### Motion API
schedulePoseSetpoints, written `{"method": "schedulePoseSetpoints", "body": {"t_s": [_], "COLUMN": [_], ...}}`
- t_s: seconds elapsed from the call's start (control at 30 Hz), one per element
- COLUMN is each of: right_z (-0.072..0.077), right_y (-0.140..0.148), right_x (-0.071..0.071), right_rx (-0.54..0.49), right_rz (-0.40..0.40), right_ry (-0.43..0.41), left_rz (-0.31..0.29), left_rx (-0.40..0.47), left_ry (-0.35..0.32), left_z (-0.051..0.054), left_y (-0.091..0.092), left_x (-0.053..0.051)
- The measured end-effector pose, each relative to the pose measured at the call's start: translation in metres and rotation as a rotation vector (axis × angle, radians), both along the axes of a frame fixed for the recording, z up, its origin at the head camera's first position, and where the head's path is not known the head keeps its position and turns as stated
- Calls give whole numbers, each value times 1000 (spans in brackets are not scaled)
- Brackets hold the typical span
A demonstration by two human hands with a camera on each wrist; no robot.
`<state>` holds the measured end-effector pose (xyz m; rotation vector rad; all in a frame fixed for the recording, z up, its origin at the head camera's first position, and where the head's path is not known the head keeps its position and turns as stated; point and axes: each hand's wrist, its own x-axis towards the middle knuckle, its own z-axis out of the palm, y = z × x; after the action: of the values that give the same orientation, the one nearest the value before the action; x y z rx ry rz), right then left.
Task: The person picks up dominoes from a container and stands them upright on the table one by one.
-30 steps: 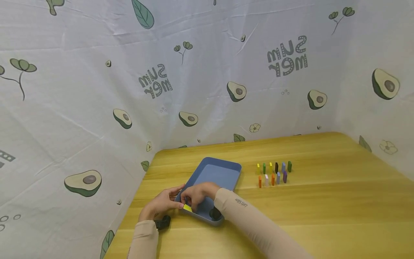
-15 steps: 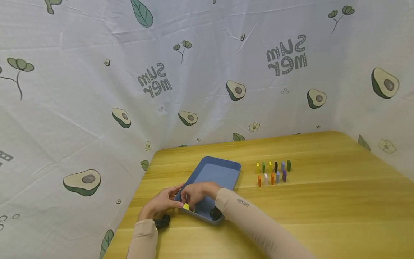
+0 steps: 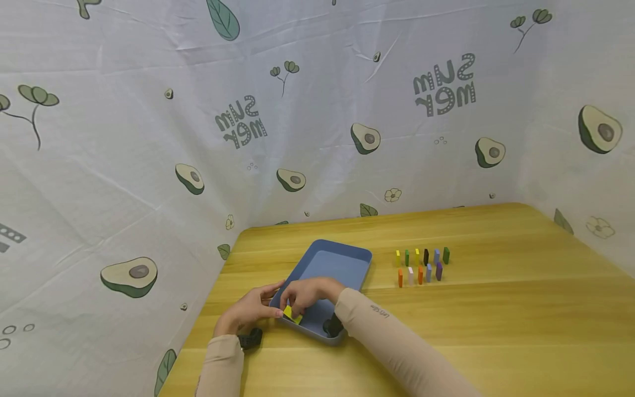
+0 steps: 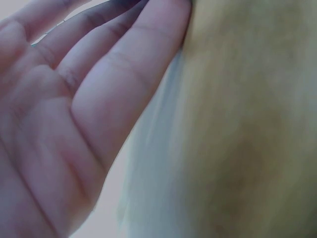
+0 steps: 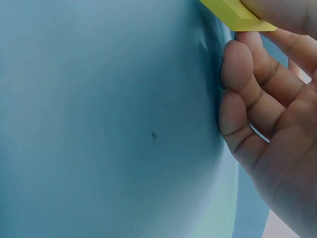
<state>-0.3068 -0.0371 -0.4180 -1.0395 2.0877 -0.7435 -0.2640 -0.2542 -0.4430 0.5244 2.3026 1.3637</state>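
My right hand [image 3: 303, 292] is down inside the blue tray [image 3: 327, 248], at its near-left corner. Thumb and fingers there pinch a yellow block [image 5: 234, 14], seen at the top of the right wrist view. From the head, yellow [image 3: 297, 318] shows in two patches below the fingers; whether this is one block or two I cannot tell. My left hand [image 3: 252, 309] rests against the outside of the same corner, thumb along the near rim and fingers by the left wall. In the left wrist view its fingers [image 4: 119, 84] look fairly straight.
To the right of the tray, small domino-like blocks stand upright in two rows. The back row includes a black block [image 3: 425, 257]; the front row includes a purple block [image 3: 439, 271]. A printed curtain [image 3: 317, 110] hangs behind the wooden table [image 3: 496, 309].
The yellow under my right fingers has gone from one flat strip to two tilted patches. My right hand has shifted only slightly; the left hand stays at the tray's corner.
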Motion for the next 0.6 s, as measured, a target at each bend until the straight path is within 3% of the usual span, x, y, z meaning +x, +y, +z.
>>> {"method": "schedulePoseSetpoints", "body": {"t_s": [0.6], "right_z": [8], "right_y": [11], "right_x": [-1], "right_rx": [-50], "right_rz": [-62], "right_ry": [-100], "left_rz": [-10], "left_rx": [1], "left_ry": [2], "left_z": [0], "left_y": [0], "left_x": [-1]}}
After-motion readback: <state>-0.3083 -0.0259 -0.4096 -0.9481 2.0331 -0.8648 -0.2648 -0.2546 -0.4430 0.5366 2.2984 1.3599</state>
